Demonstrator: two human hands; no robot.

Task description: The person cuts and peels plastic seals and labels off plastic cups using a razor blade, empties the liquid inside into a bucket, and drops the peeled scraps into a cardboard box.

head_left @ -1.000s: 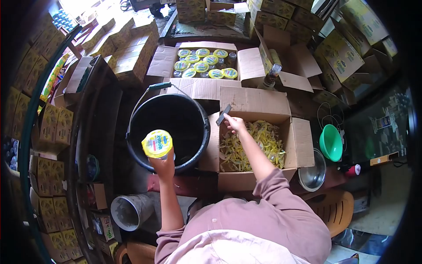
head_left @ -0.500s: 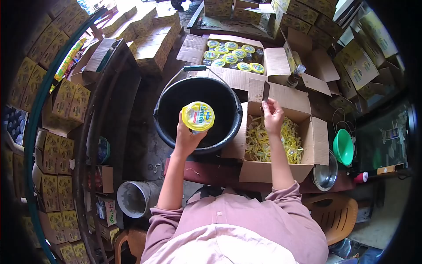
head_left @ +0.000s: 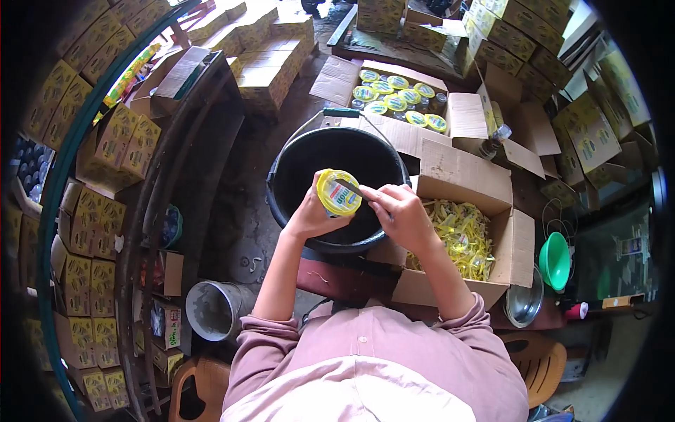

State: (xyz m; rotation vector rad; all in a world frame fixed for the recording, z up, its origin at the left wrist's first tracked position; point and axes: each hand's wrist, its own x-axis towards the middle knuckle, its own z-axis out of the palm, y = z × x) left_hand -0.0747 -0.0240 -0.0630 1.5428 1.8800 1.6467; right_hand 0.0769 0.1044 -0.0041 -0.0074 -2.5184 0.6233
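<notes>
My left hand (head_left: 314, 214) is closed round a plastic cup (head_left: 339, 192) with a yellow lid film printed "Lemon", tilted above the black bucket (head_left: 281, 224). In my right hand (head_left: 401, 213) is a thin dark blade, looking like a small knife (head_left: 349, 187), pinched between thumb and fingers. Its flat length lies across the cup's lid near the right rim. Whether the edge cuts into the film cannot be made out. To the right of the bucket, an open carton (head_left: 460, 169) holds a heap of yellow and clear plastic strips (head_left: 460, 239).
Behind the bucket, an open box (head_left: 467, 116) holds several yellow-lidded cups (head_left: 395, 100). A green bowl (head_left: 555, 260) and a metal basin (head_left: 524, 299) are at the right. A grey bucket (head_left: 211, 309) stands lower left, near stacked printed cartons (head_left: 91, 281).
My right hand has come left from above the strip carton and brought the blade onto the lid. The cup has turned in my left hand. The camera view has shifted slightly.
</notes>
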